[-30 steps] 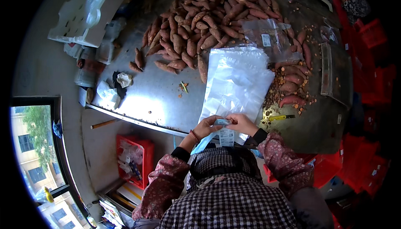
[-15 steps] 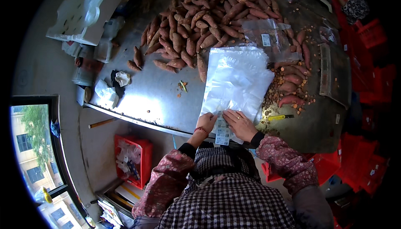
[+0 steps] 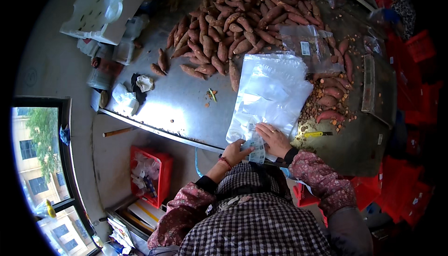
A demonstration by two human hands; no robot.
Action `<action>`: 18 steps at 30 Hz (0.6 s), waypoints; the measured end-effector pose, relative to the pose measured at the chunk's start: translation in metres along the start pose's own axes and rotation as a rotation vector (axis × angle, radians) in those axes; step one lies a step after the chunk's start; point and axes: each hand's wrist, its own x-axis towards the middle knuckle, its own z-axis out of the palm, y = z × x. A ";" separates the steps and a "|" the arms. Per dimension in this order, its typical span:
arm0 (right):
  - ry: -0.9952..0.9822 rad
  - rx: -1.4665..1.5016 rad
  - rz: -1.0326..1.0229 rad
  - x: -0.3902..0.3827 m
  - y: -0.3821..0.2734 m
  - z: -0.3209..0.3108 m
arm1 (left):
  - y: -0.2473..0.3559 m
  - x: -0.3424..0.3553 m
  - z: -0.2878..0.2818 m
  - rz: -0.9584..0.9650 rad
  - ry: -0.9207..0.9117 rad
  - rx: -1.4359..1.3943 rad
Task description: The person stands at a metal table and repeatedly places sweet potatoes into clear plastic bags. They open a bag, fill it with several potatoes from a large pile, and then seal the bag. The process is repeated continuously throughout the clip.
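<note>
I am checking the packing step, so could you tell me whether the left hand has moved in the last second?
Yes. The left hand has dropped back from the clear plastic bags toward the person, to the near edge of the metal table.

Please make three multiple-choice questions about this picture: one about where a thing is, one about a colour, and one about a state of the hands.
1. Where does the big heap of sweet potatoes lie on the metal table?
A. at the far side, beyond the clear plastic bags
B. under the table
C. in the person's lap

2. What colour is the crate on the floor below the table's near edge?
A. blue
B. red
C. white

3. What are the left hand and right hand doing?
A. both hang free in the air
B. each grips a sweet potato
C. both rest on the near end of the bags

Key: 1 A, the heap fills the far part. 2 B, it is plainly red. 3 C, both touch the bags.
</note>
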 end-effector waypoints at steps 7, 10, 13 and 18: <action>0.148 0.121 0.275 0.030 0.027 -0.011 | -0.014 0.025 -0.015 0.459 0.040 -0.196; 0.188 0.148 0.263 0.037 0.027 -0.038 | -0.005 0.037 -0.027 0.130 -0.097 -0.401; 0.186 0.006 -0.116 0.023 0.003 -0.028 | 0.013 0.015 -0.042 0.074 -0.429 -0.262; 0.147 -0.002 0.036 0.014 0.016 0.004 | -0.001 -0.014 -0.029 0.282 -0.485 -0.213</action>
